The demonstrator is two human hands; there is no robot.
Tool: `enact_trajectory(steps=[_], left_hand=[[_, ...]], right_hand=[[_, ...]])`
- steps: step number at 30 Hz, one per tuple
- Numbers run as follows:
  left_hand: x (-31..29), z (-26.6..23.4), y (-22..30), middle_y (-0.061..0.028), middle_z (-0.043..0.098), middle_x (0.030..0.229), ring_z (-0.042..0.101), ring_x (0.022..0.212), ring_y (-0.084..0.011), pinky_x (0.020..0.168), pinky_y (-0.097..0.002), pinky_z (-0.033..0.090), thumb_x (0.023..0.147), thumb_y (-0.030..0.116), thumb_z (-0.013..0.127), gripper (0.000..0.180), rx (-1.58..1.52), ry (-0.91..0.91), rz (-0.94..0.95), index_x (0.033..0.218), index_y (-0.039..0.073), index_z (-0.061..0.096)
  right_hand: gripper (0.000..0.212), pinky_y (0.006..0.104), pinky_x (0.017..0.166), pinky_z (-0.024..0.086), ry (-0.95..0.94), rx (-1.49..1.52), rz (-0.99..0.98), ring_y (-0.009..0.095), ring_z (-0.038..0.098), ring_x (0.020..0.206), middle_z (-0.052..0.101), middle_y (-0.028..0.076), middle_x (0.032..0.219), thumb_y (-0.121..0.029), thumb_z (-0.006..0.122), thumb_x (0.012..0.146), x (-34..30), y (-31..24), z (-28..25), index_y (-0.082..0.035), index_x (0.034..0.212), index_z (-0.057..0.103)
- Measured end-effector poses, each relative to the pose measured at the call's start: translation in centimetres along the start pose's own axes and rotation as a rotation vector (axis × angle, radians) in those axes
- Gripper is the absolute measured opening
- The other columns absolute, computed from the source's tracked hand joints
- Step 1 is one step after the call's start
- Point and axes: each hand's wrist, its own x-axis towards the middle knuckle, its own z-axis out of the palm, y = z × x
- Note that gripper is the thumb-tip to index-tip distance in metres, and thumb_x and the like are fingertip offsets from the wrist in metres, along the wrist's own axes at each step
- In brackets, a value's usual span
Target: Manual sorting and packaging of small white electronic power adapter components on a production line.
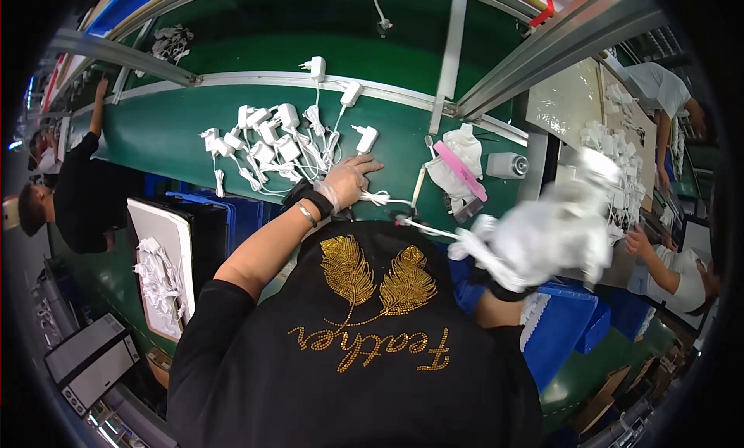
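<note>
While the left hand (347,180) is laid over white cables (377,198) near the near edge of the bench (411,134), the right hand is lost in a blurred white mass (554,239) at right. The hands are held apart; whether either is closed on anything cannot be told. A heap of white adapters (265,144) is left to the left of the left hand, with one adapter (366,139) set just beyond it and two more (316,67) at the far rail (232,78). Judged by that heap, much remains to be handled; what is finished cannot be told.
</note>
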Motion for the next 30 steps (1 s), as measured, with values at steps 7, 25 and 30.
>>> enact_trajectory(steps=[7,25,30], left_hand=[[0.1,-0.2,1.6,-0.0064,0.058,0.129,0.049,0.124,-0.0289,0.100,-0.0412,0.041,0.068,0.002,0.062,0.028,0.029,0.146,0.017,0.093,0.011,0.071],[4.4,-7.7,-2.2,-0.0172,0.055,0.124,0.056,0.112,-0.0338,0.094,-0.0395,0.047,0.083,0.017,0.064,0.050,-0.049,0.492,-0.547,0.130,0.010,0.049],[8.5,-8.7,-3.0,-0.0192,0.051,0.130,0.055,0.114,-0.0341,0.095,-0.0399,0.047,0.084,0.026,0.066,0.063,0.103,0.274,-0.792,0.139,0.011,0.040]], right_hand=[[0.070,0.0260,0.048,0.044,0.295,-0.556,-0.171,0.011,0.054,0.055,0.059,0.005,0.072,-0.024,0.066,0.087,-2.9,-7.3,2.9,0.001,0.143,0.032],[0.043,0.0326,0.096,0.042,1.528,-2.392,-0.332,0.021,0.055,0.114,0.059,0.012,0.126,-0.028,0.043,0.099,-11.4,-43.5,-3.1,0.002,0.126,0.056],[0.037,0.0348,0.105,0.036,0.652,-2.816,0.124,0.026,0.051,0.122,0.055,0.015,0.132,-0.022,0.042,0.098,-4.2,-25.0,-7.7,-0.001,0.122,0.060]])
